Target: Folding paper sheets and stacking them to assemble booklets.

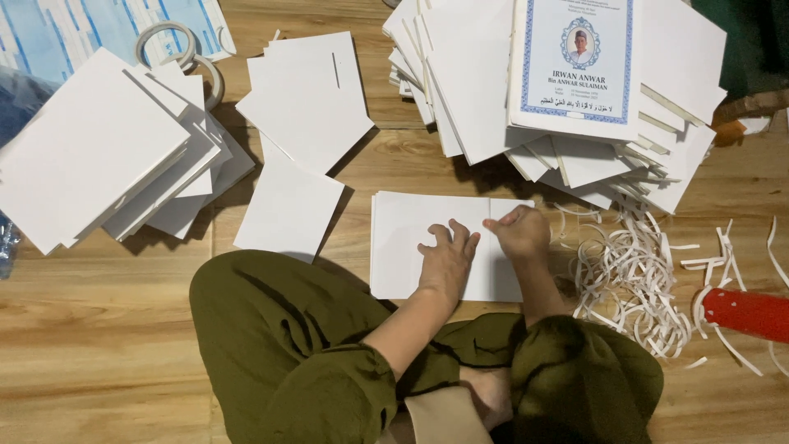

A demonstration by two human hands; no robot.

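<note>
A wooden floor spreads under everything. At far right a big heap of white cards slumps, topped by a printed sheet with a blue border; at far left a second stack of white cards fans out, handy to reach. In the middle, just in front of the seated person's knees, lies the open white card. The left hand presses flat on it, fingers spread, seemingly pinning it. The right hand sits at the centre fold, fingers curled shut, pinching something too small to tell. Paper strips litter the right.
</note>
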